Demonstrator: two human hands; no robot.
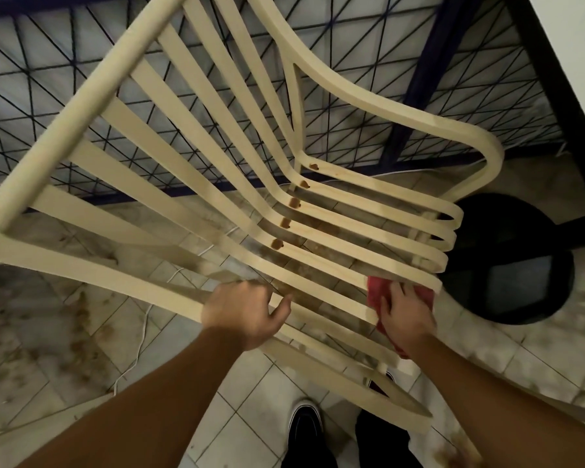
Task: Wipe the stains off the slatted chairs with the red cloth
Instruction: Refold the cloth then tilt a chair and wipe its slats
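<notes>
1. The left grip [244, 312] is clenched round a near slat of the seat. The right grip [406, 315] is released, its fingers spread flat and pressing on the cloth.
2. The cream slatted chair [385, 111] stands on a tiled floor [244, 400], in front of a dark railing [429, 72].
3. The red cloth [374, 292] lies on the seat slats near their front ends, under the right grip.
4. Brown stains [294, 203] dot the bend where seat meets back, well apart from the cloth.

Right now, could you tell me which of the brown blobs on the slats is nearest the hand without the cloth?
The lowest blob in the row, just above the left hand; the other four sit on slats farther up.
</notes>
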